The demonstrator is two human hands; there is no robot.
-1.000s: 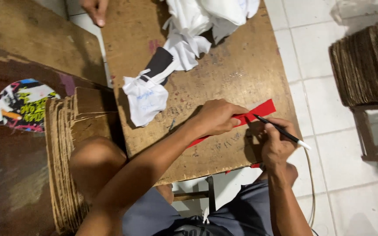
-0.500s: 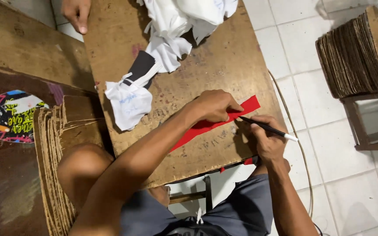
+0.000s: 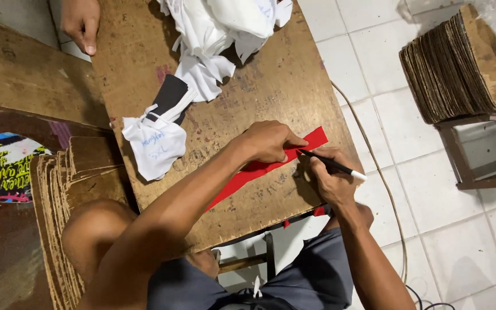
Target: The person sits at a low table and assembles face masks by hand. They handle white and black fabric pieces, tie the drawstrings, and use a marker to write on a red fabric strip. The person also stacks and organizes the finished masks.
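Note:
A long red strip [image 3: 311,140] of material lies diagonally on a worn wooden board [image 3: 259,86]. My left hand [image 3: 268,140] presses flat on the strip near its upper end. My right hand [image 3: 328,181] grips a black pen [image 3: 334,166] with a white end, its tip touching the strip just beside my left fingers. Most of the strip's middle is hidden under my left hand and forearm.
White cloth pieces [image 3: 219,28] and a black piece [image 3: 167,97] lie at the board's far side. Cardboard stacks stand at the left [image 3: 64,189] and on a stool at the right [image 3: 460,63]. Another person's hand [image 3: 81,23] rests at the top left. A cord [image 3: 386,189] trails over the white tiled floor.
Both hands stay on the red strip. The pen tip has shifted slightly along the strip's edge while the view drifted.

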